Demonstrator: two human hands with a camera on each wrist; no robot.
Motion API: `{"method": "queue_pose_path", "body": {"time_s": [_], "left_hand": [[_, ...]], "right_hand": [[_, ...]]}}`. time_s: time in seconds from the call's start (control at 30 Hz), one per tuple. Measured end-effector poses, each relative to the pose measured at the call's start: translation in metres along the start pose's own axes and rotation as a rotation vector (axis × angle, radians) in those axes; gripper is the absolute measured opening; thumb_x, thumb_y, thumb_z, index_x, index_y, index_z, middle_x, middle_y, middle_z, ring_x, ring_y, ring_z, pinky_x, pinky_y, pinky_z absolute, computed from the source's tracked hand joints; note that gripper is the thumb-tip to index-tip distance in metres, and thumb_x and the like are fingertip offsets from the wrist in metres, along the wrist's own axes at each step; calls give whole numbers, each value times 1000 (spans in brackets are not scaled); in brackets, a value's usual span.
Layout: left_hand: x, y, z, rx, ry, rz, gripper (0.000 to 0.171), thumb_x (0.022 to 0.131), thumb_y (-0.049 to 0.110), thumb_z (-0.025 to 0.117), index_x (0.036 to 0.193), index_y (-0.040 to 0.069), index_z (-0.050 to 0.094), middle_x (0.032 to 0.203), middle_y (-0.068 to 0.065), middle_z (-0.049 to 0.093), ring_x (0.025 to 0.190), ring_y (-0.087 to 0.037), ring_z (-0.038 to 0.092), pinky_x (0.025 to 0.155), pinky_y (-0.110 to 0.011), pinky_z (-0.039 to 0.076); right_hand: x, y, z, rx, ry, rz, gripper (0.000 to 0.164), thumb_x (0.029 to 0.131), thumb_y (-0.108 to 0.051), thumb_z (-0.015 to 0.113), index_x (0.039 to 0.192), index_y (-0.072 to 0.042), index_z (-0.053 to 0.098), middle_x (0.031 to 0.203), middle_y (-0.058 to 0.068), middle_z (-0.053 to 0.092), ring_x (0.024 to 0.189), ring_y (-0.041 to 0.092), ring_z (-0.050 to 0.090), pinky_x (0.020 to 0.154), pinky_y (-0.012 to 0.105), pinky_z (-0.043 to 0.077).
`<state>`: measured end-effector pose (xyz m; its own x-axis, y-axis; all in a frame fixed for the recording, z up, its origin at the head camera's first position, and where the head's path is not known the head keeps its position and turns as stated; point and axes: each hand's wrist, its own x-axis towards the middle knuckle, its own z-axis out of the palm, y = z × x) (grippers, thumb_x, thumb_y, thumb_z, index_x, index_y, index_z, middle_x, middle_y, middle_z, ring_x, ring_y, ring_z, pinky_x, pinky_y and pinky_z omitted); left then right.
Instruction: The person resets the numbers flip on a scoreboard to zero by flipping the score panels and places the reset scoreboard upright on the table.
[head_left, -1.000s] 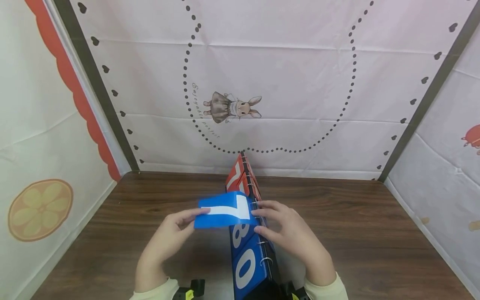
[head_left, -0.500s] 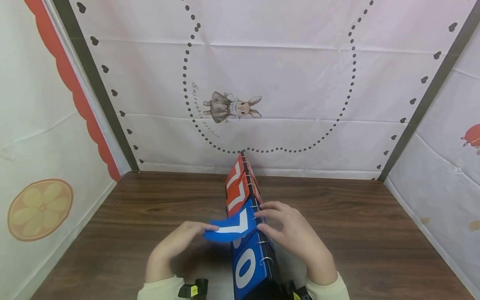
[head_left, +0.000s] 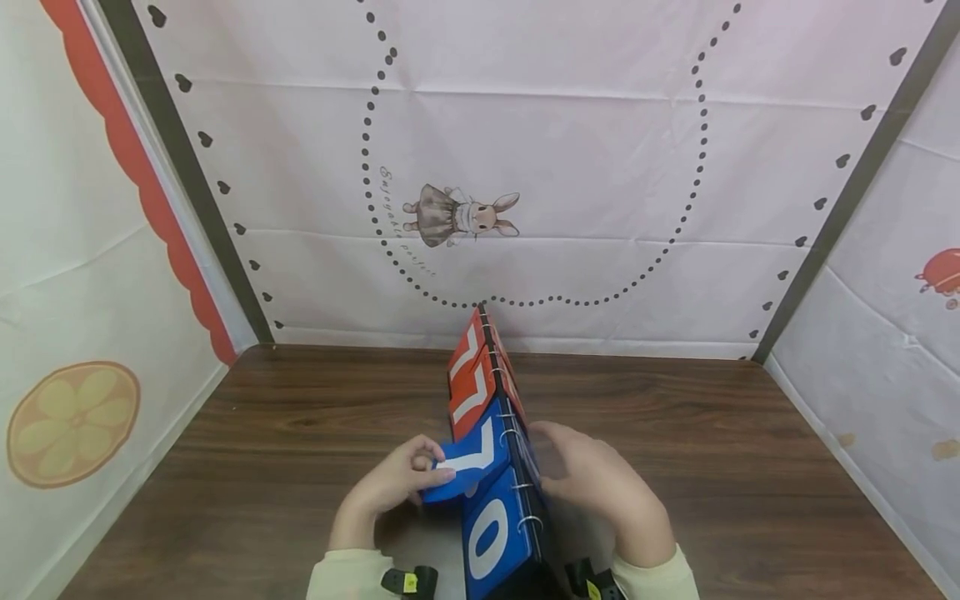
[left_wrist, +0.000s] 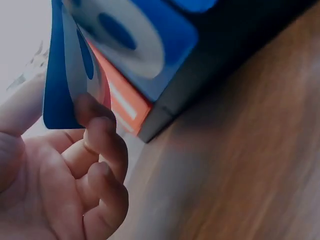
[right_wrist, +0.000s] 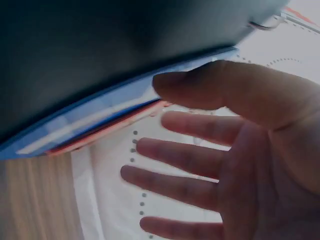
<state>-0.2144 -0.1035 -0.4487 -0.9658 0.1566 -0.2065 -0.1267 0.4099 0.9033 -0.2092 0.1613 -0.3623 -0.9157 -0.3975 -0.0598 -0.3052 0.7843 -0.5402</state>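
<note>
A tabletop flip scoreboard (head_left: 517,492) with ring-bound cards stands lengthwise in the middle of the head view. My left hand (head_left: 393,479) pinches the free lower edge of a blue number card (head_left: 476,454) between thumb and fingers. That card bends out from the board's left face, partly covering another blue card behind it. The left wrist view shows my left hand (left_wrist: 65,165) with the bent card against its fingertips. On the board's other side, my right hand (head_left: 600,483) has its fingers extended and holds nothing. Its thumb (right_wrist: 200,85) overlaps the cards' edges; contact is unclear.
Nearest me on the board is a blue card showing 0 (head_left: 491,537). Red cards (head_left: 471,392) hang at its far end, close to the printed white cloth (head_left: 585,183) at the back. The brown wooden tabletop (head_left: 712,467) extends to both sides.
The blue card has come down and rightward, from raised nearly level to closer against the board's left face. My left hand moved with it. The right hand's fingers have shifted slightly along the board's right side.
</note>
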Motion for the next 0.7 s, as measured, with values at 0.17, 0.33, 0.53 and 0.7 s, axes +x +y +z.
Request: {"method": "queue_pose_path", "body": {"time_s": [0.17,0.33,0.53,0.7], "left_hand": [[6,-2,10,20,-64,22,51,79,43,70,105,4,48,77,-7,59,66,-20,57,61,-33,52],[9,-2,16,78,-57,-6,47,77,47,70,91,6,52,73,-4,60,64,-19,57,60,-32,51],[8,-1,16,137,-10,-35,47,74,53,70,82,9,55,77,-4,58,68,-19,55,60,-31,47],[6,1,12,115,38,-10,45,78,51,68,84,9,55,77,-5,57,67,-19,55,60,-32,48]], "right_hand": [[4,3,5,48,-64,-26,67,79,-16,69,138,-9,40,125,12,55,99,25,56,81,47,49],[4,3,5,65,-104,-45,59,81,-13,66,136,-7,45,121,11,59,104,26,58,82,45,49],[0,-1,-1,25,-108,-45,44,87,-9,58,131,-11,53,99,8,66,81,20,63,70,39,52],[-4,-1,-9,-26,-12,-26,34,90,-7,52,120,-16,62,82,1,62,64,14,54,62,33,47]]}}
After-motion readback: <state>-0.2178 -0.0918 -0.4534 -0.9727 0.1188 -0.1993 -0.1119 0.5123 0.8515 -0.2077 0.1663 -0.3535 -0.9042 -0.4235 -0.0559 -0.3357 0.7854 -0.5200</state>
